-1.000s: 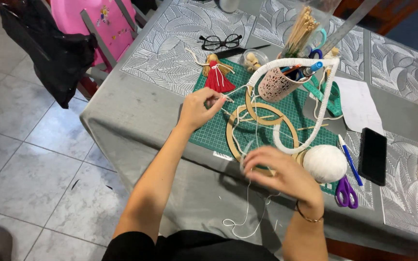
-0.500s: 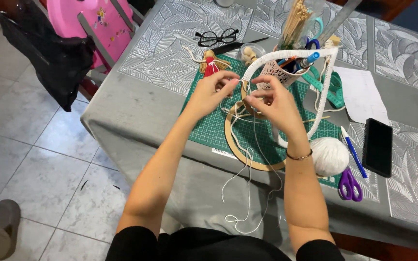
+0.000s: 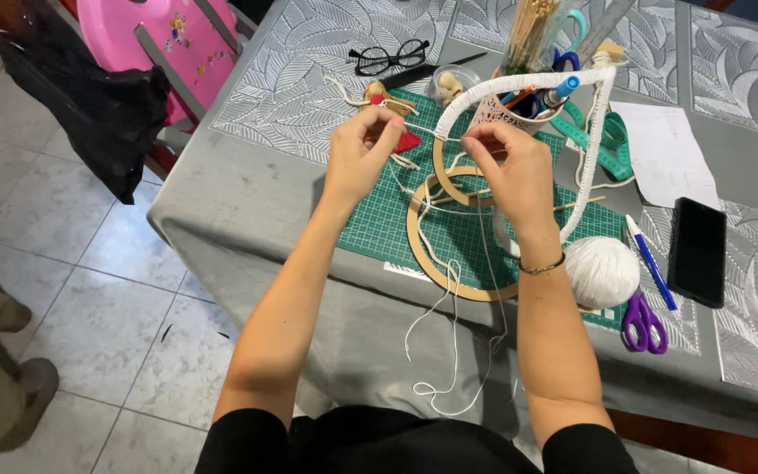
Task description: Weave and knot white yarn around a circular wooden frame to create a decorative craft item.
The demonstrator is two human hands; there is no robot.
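Grey leaf-patterned desk point(image 3: 291, 79) over pale floor tiles, both hands raised above the green cutting mat point(image 3: 379, 224).

I am watching the large cord-wrapped white hoop point(image 3: 591, 145) standing upright over the mat, with wooden rings point(image 3: 423, 254) lying flat beneath it. My left hand point(image 3: 360, 158) is pinching white cord point(image 3: 449, 351) between closed fingertips, just beside the hoop's left curve. My right hand point(image 3: 511, 171) is closing its grip on the same cord, right at the wrapped hoop, and loose cord is hanging down past the desk edge. A white yarn ball point(image 3: 603, 270) is resting near my right wrist, purple scissors point(image 3: 644, 323) beside it, a black phone point(image 3: 699, 250) further right.
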